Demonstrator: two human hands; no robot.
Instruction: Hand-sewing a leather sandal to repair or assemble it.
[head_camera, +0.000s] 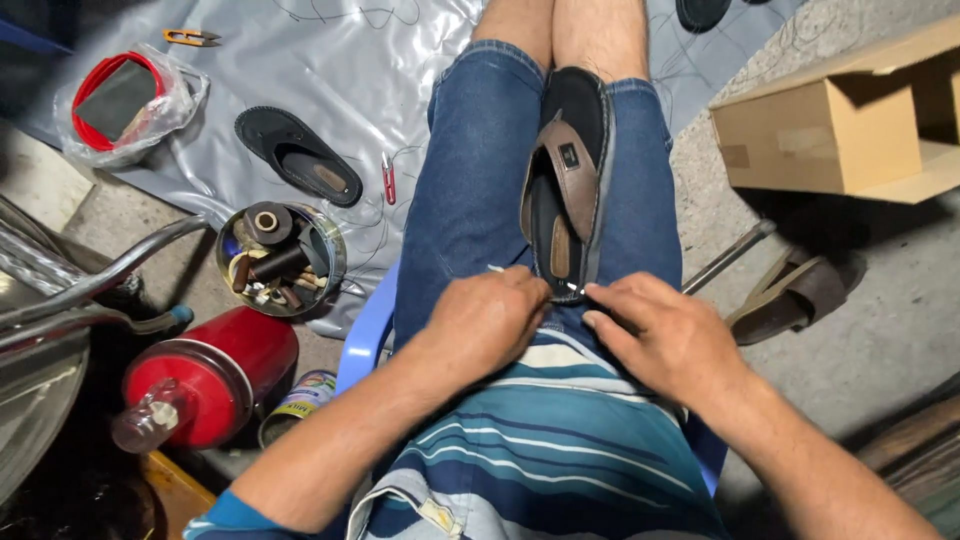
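A black sandal with a brown strap (566, 190) lies between my knees on my blue denim shorts, heel end toward me. My left hand (490, 318) is closed on a thin pale needle-like tool that pokes into the sandal's heel edge. My right hand (660, 332) pinches the same heel edge from the right side, fingers closed on the sole. Both hands meet at the near end of the sandal.
A round tin of thread spools (281, 259) and a red cylinder (208, 384) sit at my left. Another black sandal (297, 155), red snips (388, 178) and a bagged red ring (120, 100) lie on grey sheeting. A cardboard box (850, 125) and a brown sandal (790, 295) are to the right.
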